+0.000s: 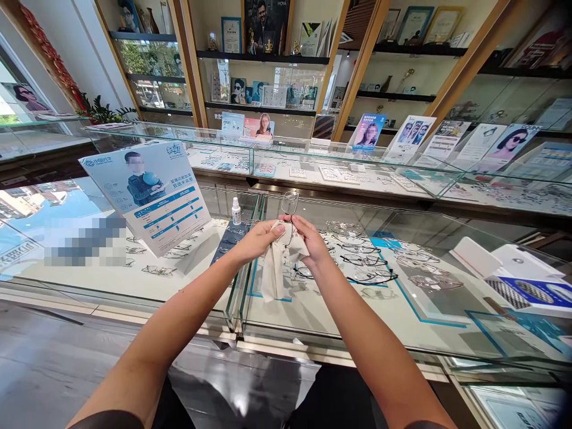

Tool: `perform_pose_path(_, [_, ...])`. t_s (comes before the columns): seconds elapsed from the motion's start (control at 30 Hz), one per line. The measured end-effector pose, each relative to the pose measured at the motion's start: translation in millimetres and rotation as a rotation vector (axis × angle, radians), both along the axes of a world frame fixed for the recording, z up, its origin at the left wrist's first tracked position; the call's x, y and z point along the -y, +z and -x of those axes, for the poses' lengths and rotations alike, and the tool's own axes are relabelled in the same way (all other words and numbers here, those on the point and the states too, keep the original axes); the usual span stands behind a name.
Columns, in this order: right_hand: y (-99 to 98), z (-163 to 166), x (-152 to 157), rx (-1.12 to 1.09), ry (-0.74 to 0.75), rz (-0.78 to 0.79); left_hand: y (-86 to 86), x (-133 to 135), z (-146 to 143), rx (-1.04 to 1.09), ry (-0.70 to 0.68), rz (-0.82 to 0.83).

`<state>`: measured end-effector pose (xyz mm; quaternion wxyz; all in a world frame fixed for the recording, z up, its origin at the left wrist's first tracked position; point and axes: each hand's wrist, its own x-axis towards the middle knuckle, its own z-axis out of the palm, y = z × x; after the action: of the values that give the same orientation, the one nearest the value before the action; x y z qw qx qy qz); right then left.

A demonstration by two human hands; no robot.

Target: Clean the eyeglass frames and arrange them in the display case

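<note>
Above the glass counter, a pair of eyeglasses (290, 203) with a thin frame is held upright between my hands. My left hand (267, 234) is closed, its thumb pressing a pale cleaning cloth (273, 271) near the lower part of the glasses. The cloth hangs down below the fingers in loose folds. My right hand (311, 237) is closed around the other side of the glasses, with cloth bunched against its palm. Fingers and cloth hide part of the frame. To the left of my hands, a small white spray bottle (236, 213) stands on the counter.
Several eyeglass frames (364, 260) lie inside the glass display case (322, 322) beneath my hands. A printed sign (152, 196) leans on the counter at left. An open white and blue box (527, 286) sits at right. Farther back are another glass case and shelves (263, 56).
</note>
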<state>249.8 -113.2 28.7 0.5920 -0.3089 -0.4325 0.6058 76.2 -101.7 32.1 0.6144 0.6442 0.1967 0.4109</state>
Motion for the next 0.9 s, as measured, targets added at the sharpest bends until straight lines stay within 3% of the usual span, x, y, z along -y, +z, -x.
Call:
perform_pose_path(0.17, [-0.4,-1.4,0.5,0.015,0.025,0.016,5.0,4.5,1.0,-0.027,-0.043,0.061])
perform_pose_path(0.37, [5.1,4.0,7.3,0.022,0.01,-0.031,4.2,8.5,-4.6,-0.019,0.096,0.06])
perform_pose_path(0.6, [4.6,6.4,6.6,0.035,0.007,-0.038,-1.1,4.2,-4.9,-0.021,0.187,-0.076])
perform_pose_path(0.77, [2.3,1.2,1.5,-0.014,-0.029,-0.013,0.0,-0.6,-2.7,-0.014,0.145,0.014])
perform_pose_path(0.9, [6.3,-8.5,0.9,-0.035,-0.093,-0.051,3.9,-5.8,2.7,0.025,0.273,0.047])
